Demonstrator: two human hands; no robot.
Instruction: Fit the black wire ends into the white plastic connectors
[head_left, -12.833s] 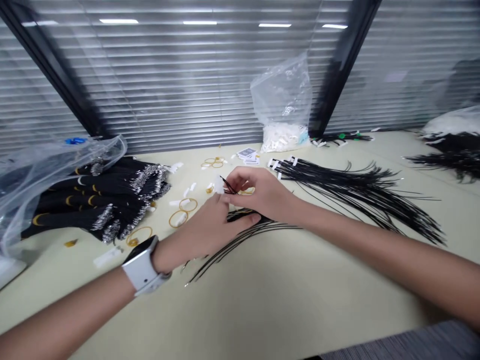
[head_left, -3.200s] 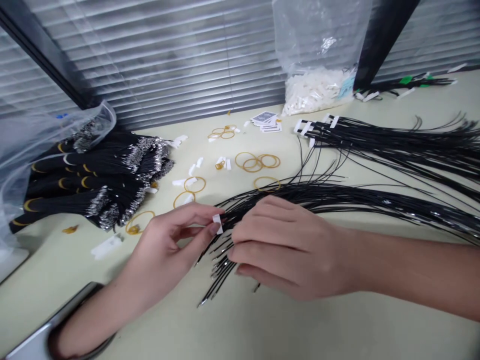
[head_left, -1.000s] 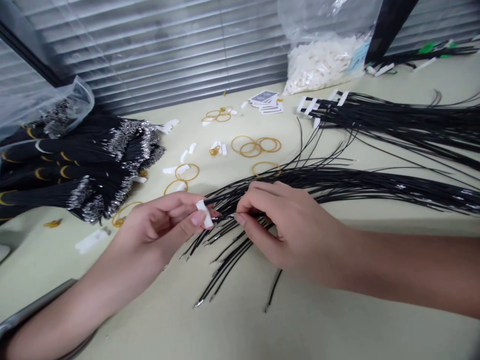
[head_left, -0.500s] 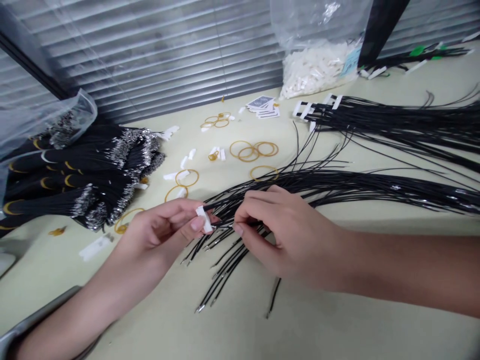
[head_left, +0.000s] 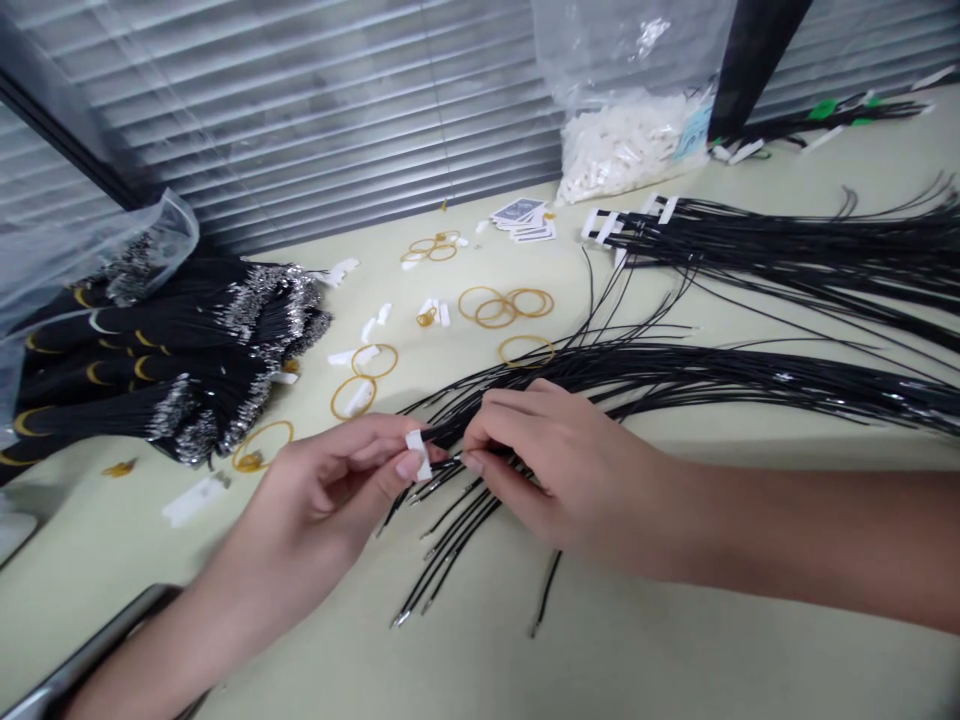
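Between thumb and fingers, my left hand [head_left: 337, 490] pinches a small white connector housing [head_left: 418, 455] with black wire running from it. Close on its right, my right hand [head_left: 555, 470] is closed in a pinch on a black wire [head_left: 452, 462] whose end is at the housing. How far the wire's tip has entered the housing I cannot tell. Under both hands a loose bundle of black wires [head_left: 675, 370] stretches to the right. Several metal-tipped wire ends [head_left: 401, 618] fan out below my right hand.
Rubber bands [head_left: 495, 308] and white housings lie behind the hands. At left are banded black wire bundles [head_left: 120, 365] with metal terminals. A clear bag of white pieces [head_left: 630, 145] stands by the blinds. Wires with white housings [head_left: 795, 240] lie at right, playing cards [head_left: 519, 212] behind.
My left hand and the white housing have shifted slightly right and down, nearer my right hand. The right hand keeps its pinch, nearly in place. The view has shifted a little.
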